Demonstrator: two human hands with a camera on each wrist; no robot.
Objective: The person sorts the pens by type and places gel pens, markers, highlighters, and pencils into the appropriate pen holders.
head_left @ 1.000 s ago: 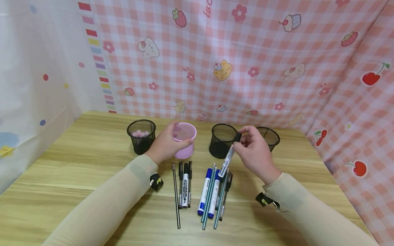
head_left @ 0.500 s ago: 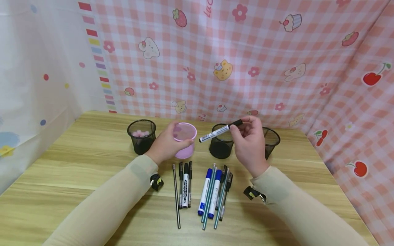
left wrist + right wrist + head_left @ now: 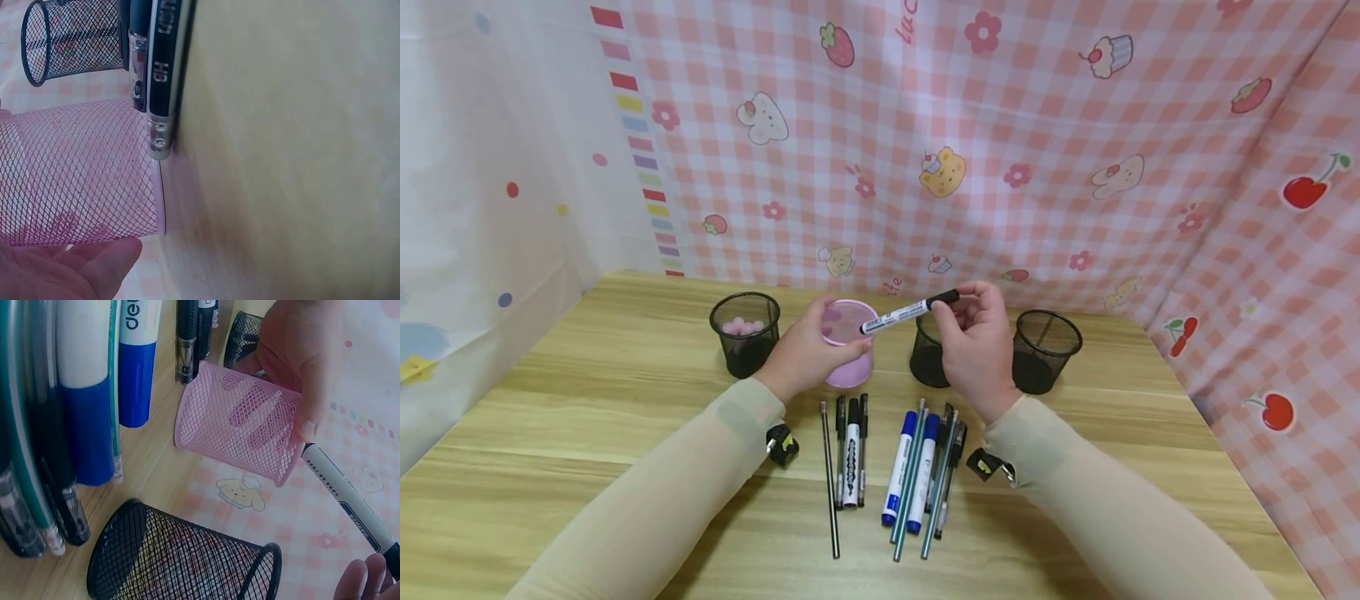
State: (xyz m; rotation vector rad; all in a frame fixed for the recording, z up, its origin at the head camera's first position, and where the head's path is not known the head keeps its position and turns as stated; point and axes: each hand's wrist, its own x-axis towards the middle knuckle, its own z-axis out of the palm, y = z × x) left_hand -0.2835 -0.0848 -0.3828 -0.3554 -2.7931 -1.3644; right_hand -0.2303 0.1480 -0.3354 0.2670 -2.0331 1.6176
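Note:
My left hand (image 3: 801, 354) grips the pink mesh pen cup (image 3: 852, 375) from its left side. In the right wrist view its fingers show through the cup's mesh (image 3: 237, 425). A white marker with a black cap (image 3: 898, 315) is pinched at its capped end by my right hand (image 3: 981, 350). The marker slants down to the left, its lower end over the pink cup's rim. In the left wrist view the pink cup (image 3: 81, 175) stands beside a pencil (image 3: 164, 81), and the fingers of the left hand (image 3: 75, 269) lie against it.
Black mesh cups stand at the left (image 3: 748, 350), holding pink balls, behind the right hand (image 3: 931, 367), and further right (image 3: 1045, 358). A black marker (image 3: 851, 467) lies with pens and a striped pencil (image 3: 830, 483). Blue-capped markers (image 3: 898, 471), green pencils and pens lie to the right.
My right hand has carried the marker left, from above the right pile past the black cup to the pink cup's rim. The marker has tilted from steep to nearly level. The left hand has stayed put.

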